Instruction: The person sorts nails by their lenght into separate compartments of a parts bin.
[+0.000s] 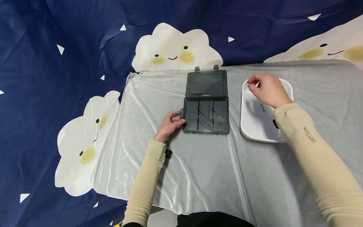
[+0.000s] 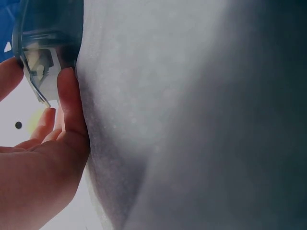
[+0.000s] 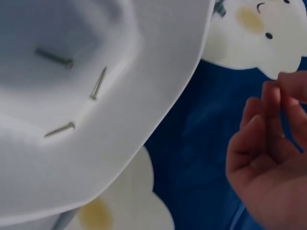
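Note:
A dark see-through plastic organizer case (image 1: 191, 116) lies with its lid (image 1: 207, 83) folded back. Several dark screws (image 1: 206, 124) lie in its middle compartment, and brass-coloured screws (image 1: 216, 115) in the right one. At the case's left side, my left hand (image 1: 170, 125) grips the edge by the handle (image 1: 181, 113), thumb along the near corner. My right hand (image 1: 267, 90) is raised over a white tray (image 1: 243, 126), thumb and forefinger pinching a tiny dark thing mostly hidden by the fingertips. Below it, screws (image 3: 99, 84) lie loose in the tray.
A small black object (image 1: 275, 123) is in the tray, partly behind the right forearm. Grey wrinkled cloth (image 1: 198, 170) covers the table. A navy curtain with cloud prints (image 1: 175, 47) hangs along the table's back and left sides.

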`<state>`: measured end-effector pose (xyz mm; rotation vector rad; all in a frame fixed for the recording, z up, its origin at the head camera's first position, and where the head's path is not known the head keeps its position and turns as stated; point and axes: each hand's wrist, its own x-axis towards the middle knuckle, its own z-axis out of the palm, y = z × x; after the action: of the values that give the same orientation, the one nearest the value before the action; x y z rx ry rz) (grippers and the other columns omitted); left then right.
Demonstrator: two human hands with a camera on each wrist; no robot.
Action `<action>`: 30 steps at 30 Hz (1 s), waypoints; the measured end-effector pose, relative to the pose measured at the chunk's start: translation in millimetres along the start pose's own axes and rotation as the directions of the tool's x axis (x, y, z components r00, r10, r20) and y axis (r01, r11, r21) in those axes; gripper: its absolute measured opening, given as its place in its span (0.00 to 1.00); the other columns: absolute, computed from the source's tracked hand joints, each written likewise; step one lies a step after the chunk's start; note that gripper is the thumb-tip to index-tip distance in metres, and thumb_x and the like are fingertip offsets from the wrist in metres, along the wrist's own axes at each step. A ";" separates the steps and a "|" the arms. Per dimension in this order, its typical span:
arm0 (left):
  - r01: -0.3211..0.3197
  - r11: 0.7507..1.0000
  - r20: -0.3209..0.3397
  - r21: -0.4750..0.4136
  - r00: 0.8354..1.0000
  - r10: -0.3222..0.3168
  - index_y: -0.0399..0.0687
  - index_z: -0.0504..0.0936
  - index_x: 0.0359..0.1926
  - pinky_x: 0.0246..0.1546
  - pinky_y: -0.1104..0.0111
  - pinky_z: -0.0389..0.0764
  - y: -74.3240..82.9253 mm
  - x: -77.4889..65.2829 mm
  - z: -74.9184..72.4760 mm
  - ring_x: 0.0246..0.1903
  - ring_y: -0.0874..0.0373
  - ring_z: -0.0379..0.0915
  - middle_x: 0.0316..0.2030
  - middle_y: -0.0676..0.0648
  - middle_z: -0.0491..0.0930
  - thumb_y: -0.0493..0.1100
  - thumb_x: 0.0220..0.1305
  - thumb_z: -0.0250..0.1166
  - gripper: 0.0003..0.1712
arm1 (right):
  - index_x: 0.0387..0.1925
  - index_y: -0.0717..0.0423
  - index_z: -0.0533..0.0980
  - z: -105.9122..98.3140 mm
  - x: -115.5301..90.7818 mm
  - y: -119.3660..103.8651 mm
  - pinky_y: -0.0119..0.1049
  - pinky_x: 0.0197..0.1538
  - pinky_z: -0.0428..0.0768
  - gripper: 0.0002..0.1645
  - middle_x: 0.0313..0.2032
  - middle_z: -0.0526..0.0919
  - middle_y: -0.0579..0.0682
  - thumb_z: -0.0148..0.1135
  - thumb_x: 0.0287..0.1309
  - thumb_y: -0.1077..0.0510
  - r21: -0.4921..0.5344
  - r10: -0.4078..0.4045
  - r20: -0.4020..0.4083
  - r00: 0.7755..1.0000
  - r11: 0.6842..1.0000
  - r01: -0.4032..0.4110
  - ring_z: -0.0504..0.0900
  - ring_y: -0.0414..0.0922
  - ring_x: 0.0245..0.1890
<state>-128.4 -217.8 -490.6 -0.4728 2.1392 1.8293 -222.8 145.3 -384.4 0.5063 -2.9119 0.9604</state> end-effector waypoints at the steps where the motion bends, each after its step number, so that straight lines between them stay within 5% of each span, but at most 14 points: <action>1: 0.000 1.000 0.000 0.000 1.000 0.000 0.49 0.68 0.65 0.32 0.71 0.79 -0.2 0.0 -0.1 0.31 0.64 0.77 0.32 0.55 0.80 0.37 0.59 0.68 0.33 | 0.41 0.60 0.81 -1.4 0.1 3.1 0.42 0.37 0.68 0.14 0.36 0.84 0.60 0.52 0.60 0.59 0.000 0.020 -0.007 1.000 1.000 -0.020 0.78 0.54 0.35; 9: -0.003 1.000 0.001 -0.003 1.000 0.003 0.47 0.68 0.65 0.32 0.70 0.79 -0.1 -0.1 -0.3 0.30 0.64 0.77 0.30 0.56 0.80 0.36 0.59 0.68 0.33 | 0.39 0.66 0.78 -1.1 -3.1 28.6 0.50 0.41 0.68 0.14 0.35 0.81 0.65 0.54 0.55 0.60 -0.058 0.133 0.108 0.985 0.990 -0.128 0.76 0.60 0.37; 18: 0.000 1.000 0.001 -0.013 1.000 0.000 0.48 0.68 0.65 0.32 0.71 0.79 -0.1 -0.2 0.2 0.30 0.64 0.77 0.31 0.55 0.80 0.36 0.59 0.68 0.34 | 0.34 0.67 0.73 11.0 -11.7 47.1 0.53 0.38 0.72 0.11 0.30 0.78 0.64 0.55 0.51 0.61 -0.219 0.284 0.328 0.901 0.951 -0.220 0.74 0.61 0.34; 30: 0.001 1.000 0.003 -0.011 1.000 -0.001 0.48 0.68 0.65 0.32 0.71 0.79 0.6 0.3 -0.2 0.31 0.64 0.77 0.32 0.55 0.80 0.36 0.59 0.68 0.33 | 0.35 0.71 0.75 21.6 -15.2 61.2 0.57 0.43 0.74 0.14 0.34 0.79 0.69 0.56 0.47 0.63 -0.258 0.264 0.372 0.890 0.950 -0.174 0.76 0.65 0.37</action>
<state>-128.9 -218.0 -490.2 -0.4740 2.1277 1.8407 -226.2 183.4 -439.0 0.4056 -3.4572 0.5910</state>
